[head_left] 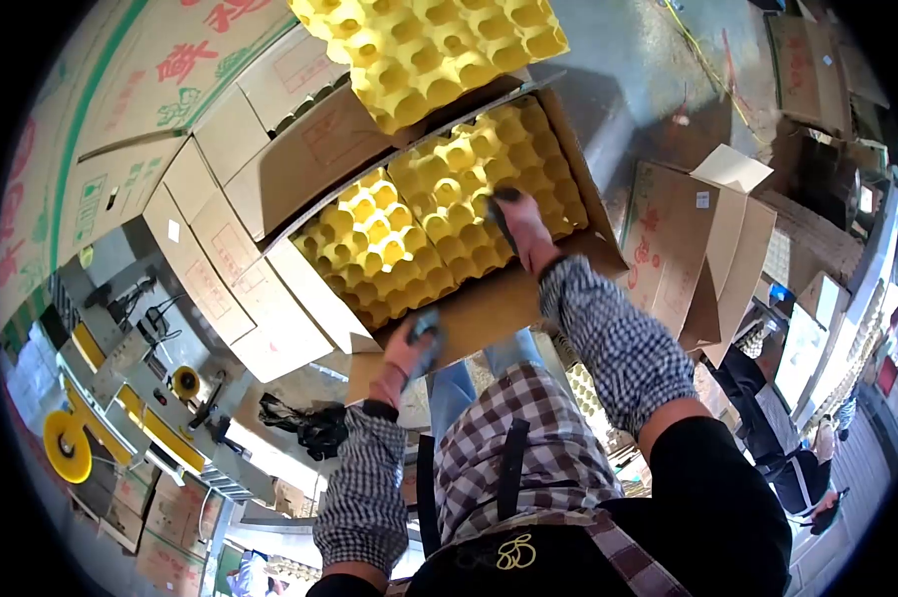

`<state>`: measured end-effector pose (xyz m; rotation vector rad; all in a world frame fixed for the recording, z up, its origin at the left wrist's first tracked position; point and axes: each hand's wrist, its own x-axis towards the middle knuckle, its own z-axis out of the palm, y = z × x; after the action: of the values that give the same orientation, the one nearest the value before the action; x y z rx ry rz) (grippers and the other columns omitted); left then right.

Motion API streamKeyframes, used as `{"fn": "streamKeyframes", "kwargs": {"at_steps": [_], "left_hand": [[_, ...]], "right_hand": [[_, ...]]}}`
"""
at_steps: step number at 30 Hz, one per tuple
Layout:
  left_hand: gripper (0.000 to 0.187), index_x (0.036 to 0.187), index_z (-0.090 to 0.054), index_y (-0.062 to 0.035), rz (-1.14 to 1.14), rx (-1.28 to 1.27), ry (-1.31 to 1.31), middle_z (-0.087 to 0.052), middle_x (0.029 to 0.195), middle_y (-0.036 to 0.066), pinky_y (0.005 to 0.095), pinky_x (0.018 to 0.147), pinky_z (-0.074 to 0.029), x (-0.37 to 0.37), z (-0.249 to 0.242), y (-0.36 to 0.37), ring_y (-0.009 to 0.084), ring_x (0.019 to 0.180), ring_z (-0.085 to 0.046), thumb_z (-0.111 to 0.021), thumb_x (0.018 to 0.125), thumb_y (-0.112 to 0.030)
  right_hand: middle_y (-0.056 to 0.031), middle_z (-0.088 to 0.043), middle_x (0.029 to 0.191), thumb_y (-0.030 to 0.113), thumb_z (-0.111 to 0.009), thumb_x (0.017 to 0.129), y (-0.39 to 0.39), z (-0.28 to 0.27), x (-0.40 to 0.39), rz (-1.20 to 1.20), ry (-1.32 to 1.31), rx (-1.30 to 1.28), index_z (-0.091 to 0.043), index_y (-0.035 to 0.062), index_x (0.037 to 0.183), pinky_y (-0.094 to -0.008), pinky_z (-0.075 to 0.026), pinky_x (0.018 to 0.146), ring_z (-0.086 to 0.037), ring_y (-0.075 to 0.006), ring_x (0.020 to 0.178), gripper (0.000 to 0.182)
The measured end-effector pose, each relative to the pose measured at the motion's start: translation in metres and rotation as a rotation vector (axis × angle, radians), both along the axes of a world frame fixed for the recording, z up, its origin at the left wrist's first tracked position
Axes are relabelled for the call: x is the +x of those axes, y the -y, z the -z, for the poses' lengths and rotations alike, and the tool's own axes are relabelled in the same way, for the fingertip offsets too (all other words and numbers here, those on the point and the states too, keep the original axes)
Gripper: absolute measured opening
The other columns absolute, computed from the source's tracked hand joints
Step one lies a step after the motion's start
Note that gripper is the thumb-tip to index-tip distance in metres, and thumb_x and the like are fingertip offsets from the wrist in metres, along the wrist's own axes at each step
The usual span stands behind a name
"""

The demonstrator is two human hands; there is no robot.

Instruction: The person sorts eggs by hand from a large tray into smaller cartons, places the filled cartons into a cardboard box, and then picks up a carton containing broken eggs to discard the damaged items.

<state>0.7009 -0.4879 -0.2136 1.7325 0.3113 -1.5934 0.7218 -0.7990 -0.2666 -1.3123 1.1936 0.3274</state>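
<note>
An open cardboard box (489, 318) holds yellow egg trays (449, 194), lying side by side, with sunlight on their left part. My right hand (520, 227), in a dark-palmed glove, is over the trays near the box's front side; its fingers are blurred and whether they grip anything is unclear. At the front left corner of the box is my left hand (411, 348), gloved too, with blurred fingers beside the front flap. More yellow trays (439, 50) rest above the box's far side.
Closed cartons (235, 259) stand to the left, beneath a large printed carton (100, 129). Another open carton (673, 249) is at the right. Machinery with yellow wheels (68, 447) stands at the lower left. A person (802, 478) is at the lower right.
</note>
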Motion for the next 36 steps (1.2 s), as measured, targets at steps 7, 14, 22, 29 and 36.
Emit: {"fn": "streamKeyframes", "kwargs": {"at_steps": [7,14,22,29,36], "left_hand": [[0.123,0.152,-0.009,-0.0102,0.205,0.834,0.31,-0.001,0.154,0.025,0.0462,0.11,-0.033,0.05,0.091,0.116,0.0413,0.137,-0.028,-0.081,0.063,-0.056],[0.117,0.15,-0.017,-0.0084,0.147,0.725,0.543,-0.023,0.148,0.024,0.0487,0.103,-0.04,0.062,0.021,0.095,0.0414,0.132,-0.035,-0.083,0.062,-0.049],[0.069,0.142,-0.041,-0.0046,-0.459,-0.202,0.322,-0.057,0.125,0.008,0.0228,0.083,-0.048,0.079,-0.084,-0.04,0.015,0.104,-0.057,-0.066,0.079,0.004],[0.065,0.145,-0.029,0.0031,-0.562,-0.459,0.465,-0.05,0.135,0.015,0.034,0.1,-0.041,0.064,-0.271,0.014,0.0237,0.12,-0.051,-0.055,0.089,-0.018],[0.097,0.144,-0.028,0.0017,0.39,-0.282,0.905,-0.028,0.145,0.028,0.0496,0.109,-0.028,0.049,-0.307,0.122,0.0463,0.132,-0.031,-0.076,0.065,-0.026]], "right_hand": [[-0.0196,-0.03,0.149,0.053,-0.071,0.073,0.051,0.01,-0.068,-0.47,-0.538,-0.673,-0.021,0.0063,0.148,-0.0451,-0.032,0.109,-0.033,-0.0373,0.135,0.101],[-0.0207,-0.034,0.147,0.054,-0.079,0.063,0.068,0.011,-0.051,-0.583,-0.693,-0.722,-0.022,0.0047,0.147,-0.0427,-0.035,0.108,-0.036,-0.0358,0.134,0.113],[-0.0252,-0.052,0.128,0.048,-0.086,0.055,0.079,-0.088,-0.082,-0.561,-0.17,-0.421,-0.039,0.0005,0.137,-0.0404,-0.041,0.103,-0.049,-0.0371,0.122,0.106],[-0.0052,-0.07,0.094,0.018,-0.078,0.078,0.052,-0.276,-0.068,-0.128,0.14,-0.019,-0.064,-0.0017,0.111,-0.0283,-0.052,0.077,-0.065,-0.013,0.084,0.041],[-0.0195,-0.068,0.096,0.028,-0.076,0.072,-0.02,-0.334,-0.068,-0.386,0.271,-0.273,-0.057,0.0025,0.121,-0.0363,-0.052,0.08,-0.068,-0.0325,0.089,0.058]]}}
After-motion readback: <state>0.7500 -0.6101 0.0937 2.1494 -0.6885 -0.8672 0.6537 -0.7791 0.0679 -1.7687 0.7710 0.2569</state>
